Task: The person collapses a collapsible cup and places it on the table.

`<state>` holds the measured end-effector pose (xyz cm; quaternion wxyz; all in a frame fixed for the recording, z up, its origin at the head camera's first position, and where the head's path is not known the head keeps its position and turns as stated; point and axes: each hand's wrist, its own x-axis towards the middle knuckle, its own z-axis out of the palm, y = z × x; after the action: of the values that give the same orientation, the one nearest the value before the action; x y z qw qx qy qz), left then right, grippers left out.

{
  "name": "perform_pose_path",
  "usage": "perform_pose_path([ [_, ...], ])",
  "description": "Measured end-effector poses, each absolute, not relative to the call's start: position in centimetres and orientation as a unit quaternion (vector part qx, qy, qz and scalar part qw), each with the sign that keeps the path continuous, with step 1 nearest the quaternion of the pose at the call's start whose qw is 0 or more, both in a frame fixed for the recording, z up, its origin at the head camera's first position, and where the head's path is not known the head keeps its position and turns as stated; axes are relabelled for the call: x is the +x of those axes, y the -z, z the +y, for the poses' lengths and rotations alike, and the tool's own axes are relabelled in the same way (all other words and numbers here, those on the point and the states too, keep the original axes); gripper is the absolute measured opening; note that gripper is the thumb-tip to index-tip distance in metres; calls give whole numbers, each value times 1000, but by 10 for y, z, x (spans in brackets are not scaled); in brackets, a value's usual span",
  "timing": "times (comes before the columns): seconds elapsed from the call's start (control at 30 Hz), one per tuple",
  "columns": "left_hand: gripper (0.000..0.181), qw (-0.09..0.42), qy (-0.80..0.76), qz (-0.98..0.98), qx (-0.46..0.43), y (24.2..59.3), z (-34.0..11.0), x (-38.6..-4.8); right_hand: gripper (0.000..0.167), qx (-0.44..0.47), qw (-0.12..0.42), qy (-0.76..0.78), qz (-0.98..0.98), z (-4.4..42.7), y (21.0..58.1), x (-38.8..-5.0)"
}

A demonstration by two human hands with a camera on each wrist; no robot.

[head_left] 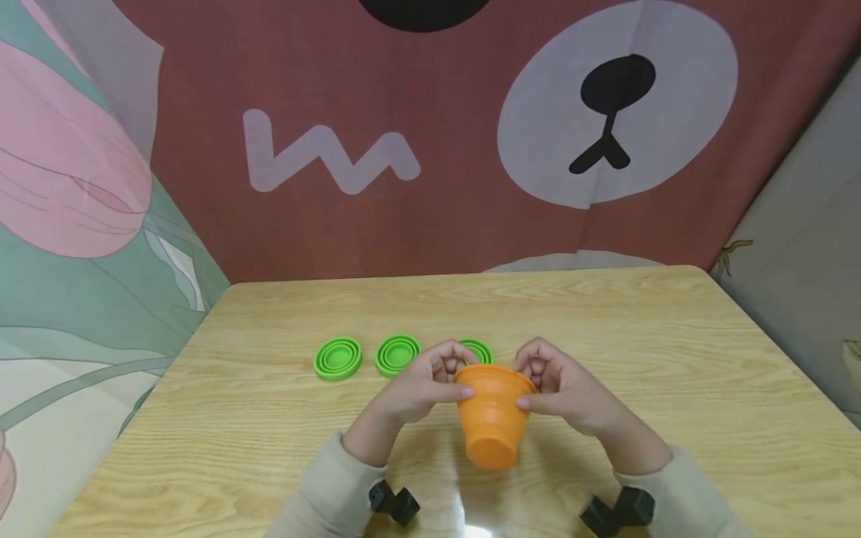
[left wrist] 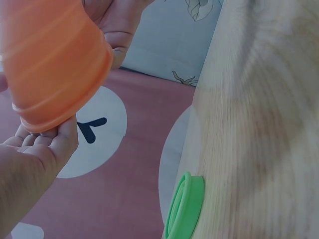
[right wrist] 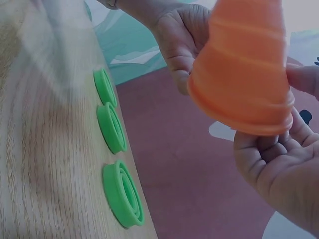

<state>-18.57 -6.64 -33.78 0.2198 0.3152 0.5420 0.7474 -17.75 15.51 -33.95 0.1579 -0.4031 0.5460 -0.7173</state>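
Observation:
An orange collapsible cup (head_left: 494, 415), pulled out to its full ringed height, is held above the table by both hands. Its wide rim tilts up and away, and its base faces the person. My left hand (head_left: 430, 385) pinches the rim on the left, thumb on the outer wall. On the opposite side my right hand (head_left: 561, 385) pinches the rim in the same manner. The inside of the cup is hidden. Both wrist views show the cup's ridged wall (left wrist: 55, 59) and the fingers curled at its rim (right wrist: 244, 127).
Three flattened green collapsible cups lie in a row behind the hands: a left one (head_left: 338, 359), a middle one (head_left: 397, 355) and a right one (head_left: 479, 350), partly hidden. The wooden table (head_left: 235, 418) ends at a bear-print cloth (head_left: 336, 232).

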Motion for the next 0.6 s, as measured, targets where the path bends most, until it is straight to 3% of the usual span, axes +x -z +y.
perform_pose_path([
  [0.33,30,200,-734,574,302,341,-67,-185,20,-412,142,708,556,153,340,-177],
  [0.6,34,193,-649,681,278,342,-70,-184,20,-347,92,670,650,151,342,-172],
])
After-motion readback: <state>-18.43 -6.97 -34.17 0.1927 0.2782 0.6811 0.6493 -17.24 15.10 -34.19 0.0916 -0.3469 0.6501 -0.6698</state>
